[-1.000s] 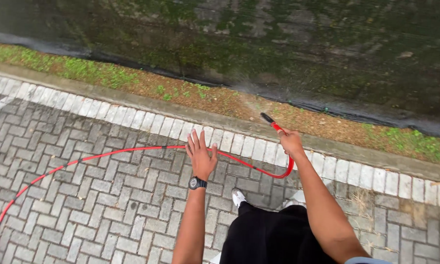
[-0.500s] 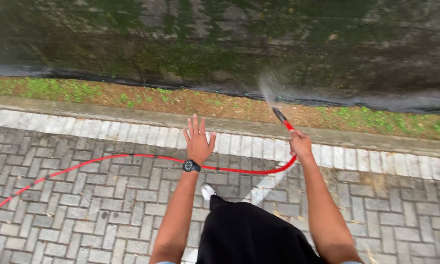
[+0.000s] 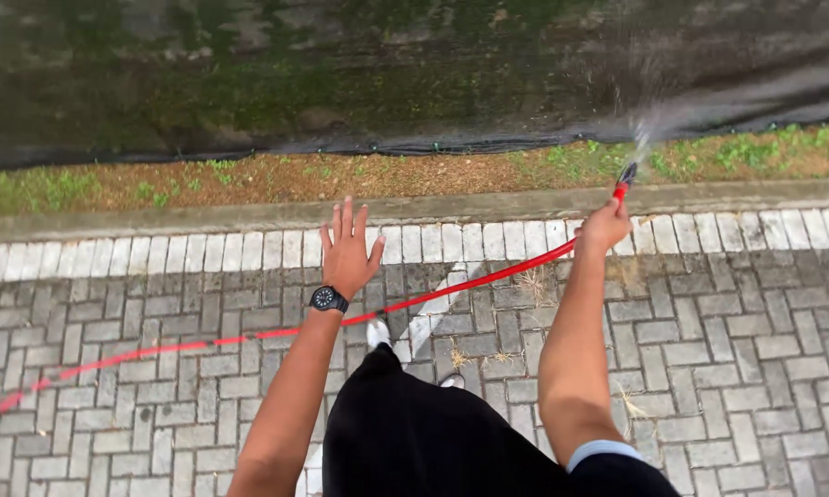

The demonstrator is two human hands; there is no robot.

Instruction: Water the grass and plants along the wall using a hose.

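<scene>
Swung rightward, right hand [image 3: 603,227] fingers clamp the red hose [image 3: 488,276] — left hand [image 3: 348,250] fingers spread above it.

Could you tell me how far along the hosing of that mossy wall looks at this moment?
Done: nothing clearly; the wall is green with moss across most of the view. In hand: the right hand grips the red hose and its nozzle sprays the wall's right part; the left hand is open and empty. Left: seemingly the whole mossy stretch leftward.
</scene>
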